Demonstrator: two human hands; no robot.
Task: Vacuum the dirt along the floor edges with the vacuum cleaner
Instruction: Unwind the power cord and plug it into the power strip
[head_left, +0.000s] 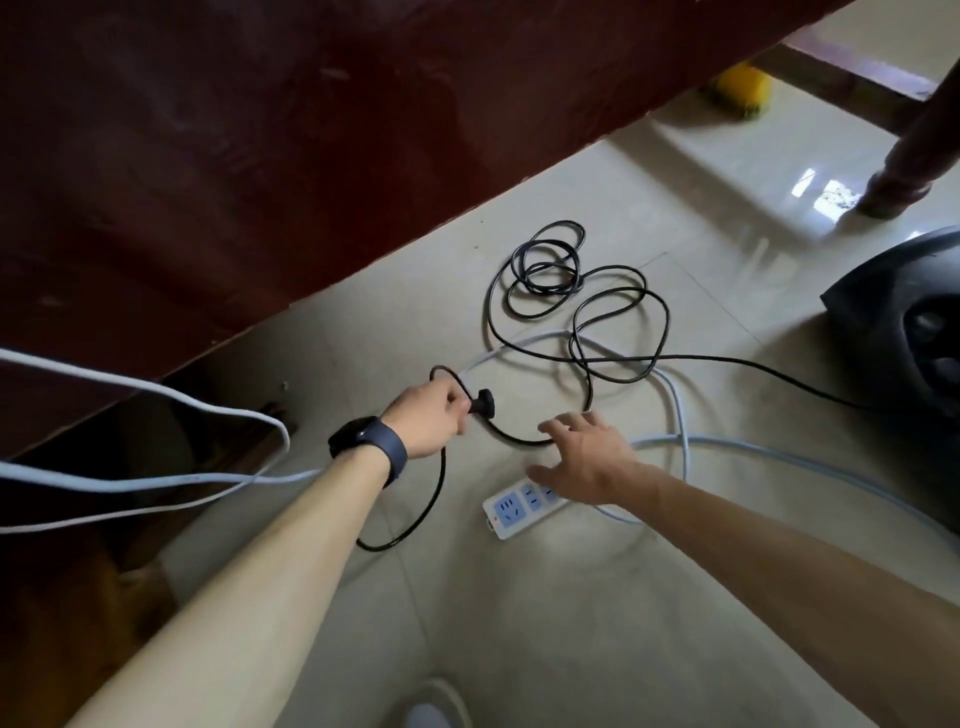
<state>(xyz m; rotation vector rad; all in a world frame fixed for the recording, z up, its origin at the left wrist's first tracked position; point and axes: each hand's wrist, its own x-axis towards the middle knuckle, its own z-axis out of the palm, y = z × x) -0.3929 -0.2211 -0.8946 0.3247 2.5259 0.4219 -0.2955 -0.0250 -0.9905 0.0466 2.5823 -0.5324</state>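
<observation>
Your floor (519, 623) is pale glossy tile. Lying on it: a black cord (550, 270) in loose loops, a pale cable (679, 410) crossing it, a white power strip (511, 512), the vacuum cleaner (904, 322) at right, and a yellow object (740, 91) beyond.

Glossy beige floor tiles (519, 597) lie beneath and all around the left hand's (431, 415) grip, with bright white glare far up-right of it. A dark red-brown furniture panel (234, 156) rises above-left of the grip. Far up-right stands a turned wooden leg (904, 171), with a blurred yellow object (740, 93) beyond.
</observation>
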